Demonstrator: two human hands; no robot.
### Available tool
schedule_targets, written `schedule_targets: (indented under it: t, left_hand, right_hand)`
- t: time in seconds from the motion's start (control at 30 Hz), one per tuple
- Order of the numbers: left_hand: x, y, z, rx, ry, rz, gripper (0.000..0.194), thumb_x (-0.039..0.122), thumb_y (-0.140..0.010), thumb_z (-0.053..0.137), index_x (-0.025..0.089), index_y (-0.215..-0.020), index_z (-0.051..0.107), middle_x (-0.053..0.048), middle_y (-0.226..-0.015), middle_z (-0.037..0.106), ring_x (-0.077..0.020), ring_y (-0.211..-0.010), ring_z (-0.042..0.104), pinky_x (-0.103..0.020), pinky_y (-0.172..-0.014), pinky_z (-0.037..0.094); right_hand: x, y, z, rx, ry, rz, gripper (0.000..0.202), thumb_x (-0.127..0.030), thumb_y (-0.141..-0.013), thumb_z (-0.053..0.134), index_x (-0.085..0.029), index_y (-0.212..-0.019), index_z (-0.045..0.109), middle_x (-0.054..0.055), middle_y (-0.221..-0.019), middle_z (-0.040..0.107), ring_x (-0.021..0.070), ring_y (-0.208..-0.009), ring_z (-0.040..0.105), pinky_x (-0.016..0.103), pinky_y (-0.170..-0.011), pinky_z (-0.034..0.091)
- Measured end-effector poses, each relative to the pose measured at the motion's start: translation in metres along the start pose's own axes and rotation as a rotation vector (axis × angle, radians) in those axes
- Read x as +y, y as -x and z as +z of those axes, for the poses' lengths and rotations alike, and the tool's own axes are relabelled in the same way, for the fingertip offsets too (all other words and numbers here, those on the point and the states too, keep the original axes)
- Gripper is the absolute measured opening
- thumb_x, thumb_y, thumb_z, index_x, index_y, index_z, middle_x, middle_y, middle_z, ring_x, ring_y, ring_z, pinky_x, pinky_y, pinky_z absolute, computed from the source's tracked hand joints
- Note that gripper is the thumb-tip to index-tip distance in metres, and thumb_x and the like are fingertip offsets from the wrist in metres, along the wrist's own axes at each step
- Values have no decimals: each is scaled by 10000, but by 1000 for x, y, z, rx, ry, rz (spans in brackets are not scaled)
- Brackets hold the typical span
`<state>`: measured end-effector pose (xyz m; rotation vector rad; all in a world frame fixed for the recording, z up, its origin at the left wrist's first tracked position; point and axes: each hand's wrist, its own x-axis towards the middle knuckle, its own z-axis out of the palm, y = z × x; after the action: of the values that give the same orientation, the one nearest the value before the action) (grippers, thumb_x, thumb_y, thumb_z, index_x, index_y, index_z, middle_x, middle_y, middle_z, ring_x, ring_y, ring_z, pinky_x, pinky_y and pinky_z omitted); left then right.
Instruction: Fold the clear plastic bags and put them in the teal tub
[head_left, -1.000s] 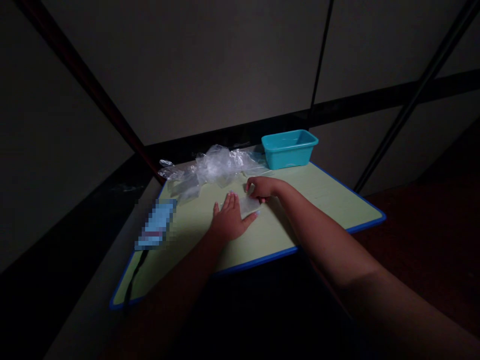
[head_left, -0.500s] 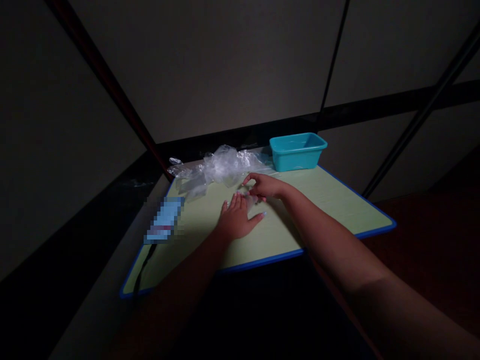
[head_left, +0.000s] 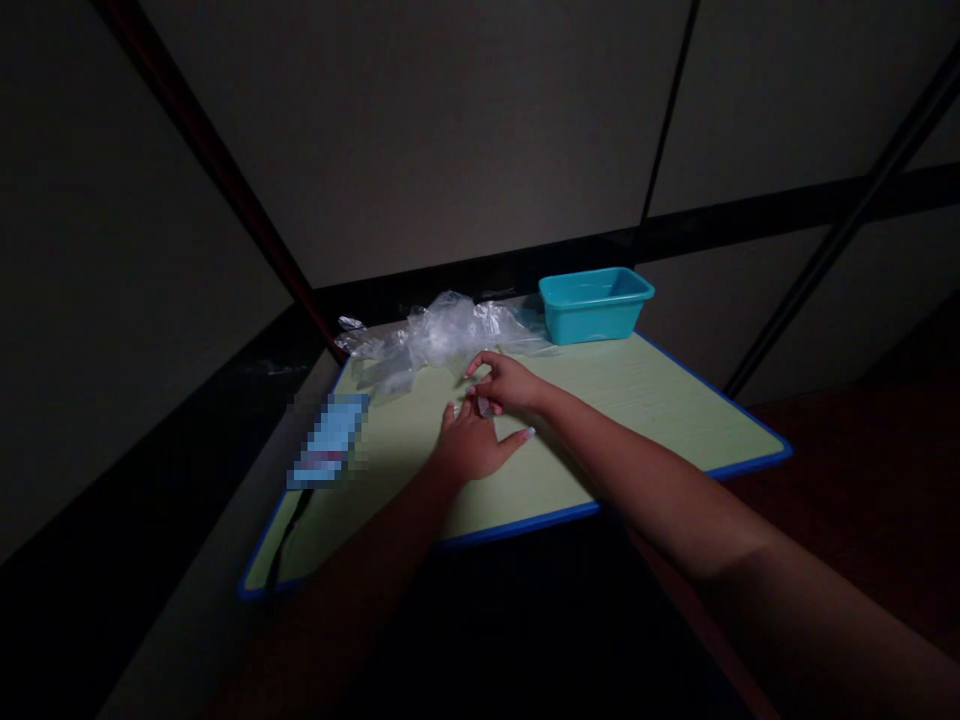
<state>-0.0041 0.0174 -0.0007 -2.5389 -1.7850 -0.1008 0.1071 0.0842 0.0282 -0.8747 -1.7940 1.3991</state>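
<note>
Near the middle of the yellow-green tabletop (head_left: 645, 400), my left hand (head_left: 471, 442) lies palm down with its fingers and thumb spread. A small piece of clear plastic (head_left: 485, 407) shows between the two hands, partly hidden by fingers. My right hand (head_left: 504, 382) is just beyond, curled over the left fingertips, its thumb and fingers pinched at the plastic. Behind both hands, crumpled clear plastic bags (head_left: 450, 332) lie in a heap at the back of the table.
A turquoise rectangular tub (head_left: 596, 318) stands at the back right edge. On the left is a pixelated blue object (head_left: 330, 440) with a dark strap (head_left: 291, 530) hanging over the front edge. Dark panelled walls rise behind the table.
My right hand has moved left and slightly nearer, over the fingertips of my left hand. Less of the small plastic piece shows now. My left hand has barely moved.
</note>
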Motion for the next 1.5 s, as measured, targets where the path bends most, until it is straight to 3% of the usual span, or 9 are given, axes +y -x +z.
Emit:
schedule_targets:
  t: [0.37,0.57,0.67,0.77,0.97,1.03,1.27,1.37,1.5]
  left_hand:
    - [0,0,1,-14,-60,-12,912,744,-808,174,37,-1282,500,-226,-1375,439,-358,-1342,276,-483,-1103,112]
    - [1,0,1,-6,-41,-9,897,741,-812,175,52,-1302,471,-226,-1429,363,-350,-1381,179,-495,-1096,124]
    - [1,0,-1,-7,-32,-14,866,743,-807,211,81,-1303,466,-208,-1439,356,-336,-1381,189,-488,-1099,124]
    - [1,0,-2,-7,-9,-19,820,723,-814,259,105,-1321,441,-189,-1384,445,-322,-1378,205,-474,-1106,109]
    - [1,2,0,39,17,-25,857,719,-821,243,70,-1369,356,-211,-1329,497,-345,-1329,306,-492,-1100,103]
    - [1,2,1,47,14,-18,870,723,-819,236,59,-1367,356,-221,-1332,490,-355,-1325,310,-499,-1096,107]
    - [2,4,-2,32,25,-31,830,714,-822,248,112,-1385,349,-199,-1350,481,-362,-1325,311,-536,-1090,92]
    - [3,6,-4,39,20,-34,799,701,-828,265,159,-1413,310,-169,-1393,443,-348,-1359,248,-546,-1096,54]
    - [5,7,-5,85,-18,-32,818,686,-838,257,132,-1440,247,-175,-1448,358,-333,-1384,182,-563,-1092,-45]
  right_hand:
    - [7,-4,13,-32,2,28,220,-67,-756,560,-186,-911,457,-103,-401,518,79,-290,436,131,-303,314]
    - [6,-4,7,-64,-32,51,80,-147,-845,462,-186,-915,460,-70,-479,565,74,-288,419,149,-297,298]
    - [8,-4,1,-122,-44,74,225,-43,-766,447,-176,-945,478,-66,-526,576,73,-320,438,154,-321,316]
    - [12,-6,-3,-161,-46,65,346,14,-659,455,-163,-952,503,-76,-535,552,63,-342,419,151,-340,298]
    - [17,-12,-15,59,171,-17,231,-12,-601,610,-125,-801,587,-50,-627,549,56,-526,476,162,-501,370]
    - [18,-13,-18,78,242,-6,185,-35,-602,654,-116,-759,599,-38,-645,564,60,-570,492,165,-541,382]
    - [24,-12,-22,-65,38,63,297,-69,-670,615,-150,-947,546,-100,-556,512,35,-347,384,159,-356,292]
    - [24,-12,-22,-79,-37,55,272,-62,-647,616,-148,-892,533,-101,-537,512,38,-320,384,157,-317,273]
    - [23,-11,-22,-93,-107,52,224,-102,-641,630,-146,-833,524,-107,-475,492,35,-291,353,152,-292,245]
